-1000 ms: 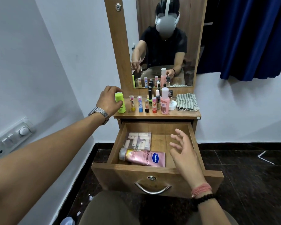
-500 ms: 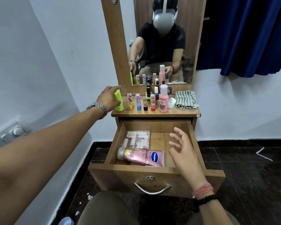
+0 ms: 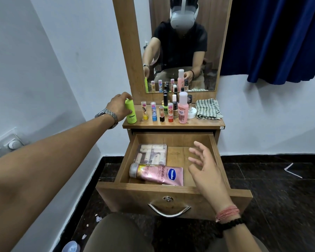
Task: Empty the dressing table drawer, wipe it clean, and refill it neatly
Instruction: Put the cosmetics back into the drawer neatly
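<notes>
1. the left hand (image 3: 119, 106), with a metal watch at the wrist, reaches to the left end of the wooden dressing table top (image 3: 204, 122); its fingers curl round a lime green cylindrical bottle (image 3: 131, 111) that stands upright on the top.
2. the right hand (image 3: 206, 170), with red thread and a black bead band at the wrist, hovers over the right side of the open wooden drawer (image 3: 173, 196); its fingers are spread and relaxed and hold nothing.
3. the drawer is pulled out below the table top, with a curved metal handle (image 3: 169, 211) on its front panel.
4. inside the drawer, a pink vaseline lotion tube with a silver cap (image 3: 156, 174) lies on its side near the front, cap toward the left.
5. just behind the tube lies a clear plastic box of small pale items (image 3: 151, 154), at the drawer's left.
6. on the table top, right of the green bottle, stands a row of small lip balm sticks and nail polish bottles (image 3: 162, 110), then a pink plastic bottle with a white cap (image 3: 182, 110).
7. a folded grey and white striped cloth (image 3: 207, 108) rests at the right end of the top, beside a flat white jar (image 3: 192, 113).
8. the mirror (image 3: 204, 51) above reflects the seated person.
</notes>
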The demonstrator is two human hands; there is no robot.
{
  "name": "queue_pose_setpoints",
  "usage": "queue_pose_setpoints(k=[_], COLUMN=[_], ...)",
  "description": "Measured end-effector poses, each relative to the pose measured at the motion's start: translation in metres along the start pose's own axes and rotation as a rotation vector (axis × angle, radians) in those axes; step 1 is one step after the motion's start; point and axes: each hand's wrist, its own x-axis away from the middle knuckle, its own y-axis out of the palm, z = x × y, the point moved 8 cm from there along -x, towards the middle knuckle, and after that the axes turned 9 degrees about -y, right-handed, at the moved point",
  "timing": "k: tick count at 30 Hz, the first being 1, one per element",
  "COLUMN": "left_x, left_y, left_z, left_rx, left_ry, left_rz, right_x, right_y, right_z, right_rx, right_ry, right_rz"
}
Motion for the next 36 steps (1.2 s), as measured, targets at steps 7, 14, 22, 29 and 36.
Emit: queue_pose_setpoints(k=[7,14,22,29,36], left_x=[0.007,0.041,0.098,0.124,0.117], left_y=[-0.001,-0.008,0.019,0.072,0.116], left_z=[0.001,0.017,0.058,0.076,0.082], left_rx=[0.024,0.076,0.019,0.029,0.018], left_ry=[-0.003,0.133,0.354,0.363,0.318], left_rz=[-0.02,-0.031,-0.193,-0.235,-0.179], right_x=[0.001,0.001,0.002,0.002,0.002], right_y=[-0.001,-0.005,-0.01,-0.009,-0.01], right_z=[-0.003,-0.003,-0.005,-0.006,-0.005], right_rx=[-0.02,-0.121,-0.153,-0.163,-0.131], right_ry=[-0.024,-0.014,-0.025,-0.036,-0.065], right_rz=[0.021,0.076,0.114,0.126,0.125])
